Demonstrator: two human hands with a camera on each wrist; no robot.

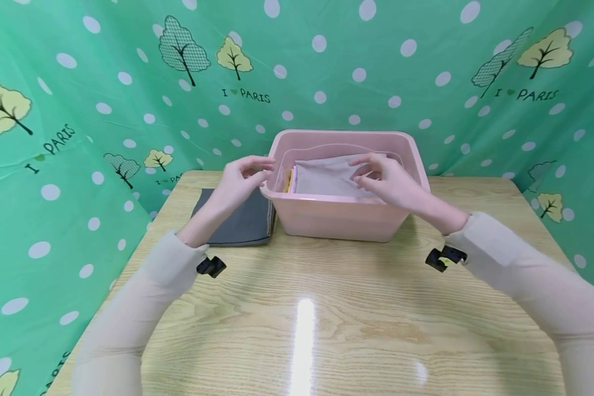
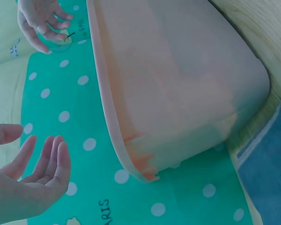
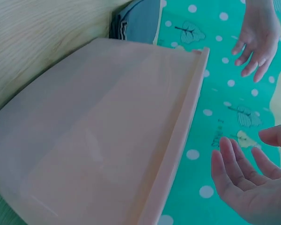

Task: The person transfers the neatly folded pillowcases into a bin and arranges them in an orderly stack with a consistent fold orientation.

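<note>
A pink plastic bin (image 1: 334, 217) stands at the back of the table. Inside it lies a light grey folded cloth (image 1: 322, 175), with the narrow edges of a lilac cloth (image 1: 293, 180) and a yellow cloth (image 1: 287, 181) beside it on the left. My left hand (image 1: 242, 179) hovers by the bin's left rim, its fingers loosely bent and holding nothing. Over the grey cloth is my right hand (image 1: 383, 179), fingers relaxed, nothing gripped. Both wrist views show the hands, left (image 2: 37, 183) and right (image 3: 253, 187), above the rim with fingers spread apart from the thumb.
A dark grey folded cloth (image 1: 242, 220) lies on the wooden table (image 1: 356, 319) just left of the bin. Close behind the bin hangs a green dotted curtain (image 1: 336, 66), which also covers both sides. Each sleeve cuff carries a small black device (image 1: 210, 267).
</note>
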